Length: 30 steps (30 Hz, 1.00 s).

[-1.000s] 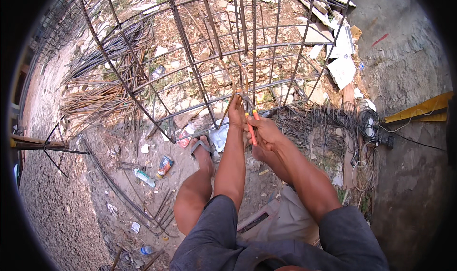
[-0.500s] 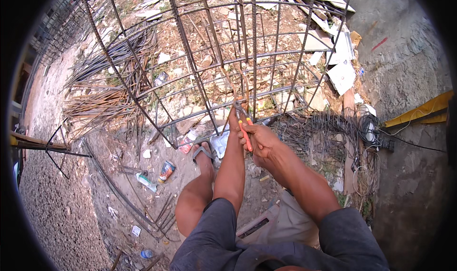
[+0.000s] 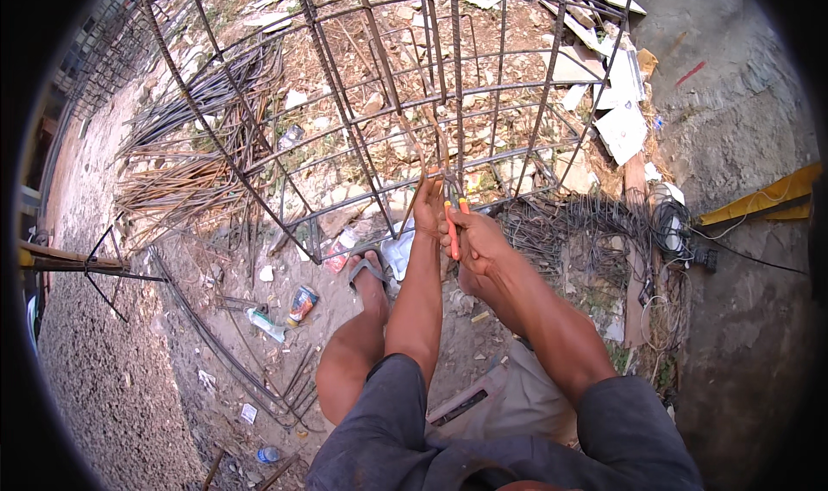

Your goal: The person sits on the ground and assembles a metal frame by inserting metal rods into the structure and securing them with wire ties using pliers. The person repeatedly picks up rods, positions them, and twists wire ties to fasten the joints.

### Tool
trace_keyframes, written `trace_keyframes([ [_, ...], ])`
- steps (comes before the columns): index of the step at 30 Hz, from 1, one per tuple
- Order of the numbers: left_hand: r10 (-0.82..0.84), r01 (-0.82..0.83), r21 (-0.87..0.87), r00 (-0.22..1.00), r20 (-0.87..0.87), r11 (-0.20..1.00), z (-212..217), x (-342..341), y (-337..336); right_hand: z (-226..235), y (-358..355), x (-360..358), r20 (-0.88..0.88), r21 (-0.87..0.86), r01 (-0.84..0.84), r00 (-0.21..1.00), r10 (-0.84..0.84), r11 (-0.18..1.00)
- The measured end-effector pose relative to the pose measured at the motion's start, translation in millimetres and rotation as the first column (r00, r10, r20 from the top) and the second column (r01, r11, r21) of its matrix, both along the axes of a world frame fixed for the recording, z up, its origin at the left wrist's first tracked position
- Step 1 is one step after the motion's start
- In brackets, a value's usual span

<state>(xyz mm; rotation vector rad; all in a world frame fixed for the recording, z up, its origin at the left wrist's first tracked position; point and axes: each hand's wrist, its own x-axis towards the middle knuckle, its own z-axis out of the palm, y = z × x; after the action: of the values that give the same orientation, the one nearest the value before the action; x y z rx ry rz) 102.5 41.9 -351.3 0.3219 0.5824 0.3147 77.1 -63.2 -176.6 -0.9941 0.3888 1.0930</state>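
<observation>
My right hand is closed round the red-and-yellow handles of a pair of pliers. The pliers' jaws point away from me, up against the lower bar of a rebar cage. Just left of the jaws, my left hand is raised to that same bar with its fingers curled; what they grip is partly hidden. Rusty bent wires rise from beside the left fingertips into the cage.
Bundled rods lie at the left beyond the cage. Tangled dark wire spreads right of my hands, near broken white boards. A crumpled can and a plastic bottle litter the ground by my sandalled foot.
The pliers have shifted slightly right and stand more upright, their jaws farther from my left fingers. My right hand moved with them. The left hand stays at the bar.
</observation>
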Motion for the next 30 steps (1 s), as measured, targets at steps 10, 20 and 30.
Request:
trace_keyframes([
  [10, -0.210, 0.319, -0.095, 0.791, 0.575, 0.943, -39, -3, 15, 46, 10, -9, 0.396, -0.253, -0.222, 0.864, 0.311, 0.942],
  [20, -0.173, 0.161, 0.078, 0.968, 0.183, 0.984, -22, 5, -11, 63, 20, 38, 0.559, -0.784, 0.408, 0.137, 0.818, 0.467],
  [30, -0.056, 0.039, 0.319, 0.998, 0.042, 0.947, 2, 6, -17, 15, 26, 64, 0.266, -0.919, 0.325, 0.093, 0.960, 0.223],
])
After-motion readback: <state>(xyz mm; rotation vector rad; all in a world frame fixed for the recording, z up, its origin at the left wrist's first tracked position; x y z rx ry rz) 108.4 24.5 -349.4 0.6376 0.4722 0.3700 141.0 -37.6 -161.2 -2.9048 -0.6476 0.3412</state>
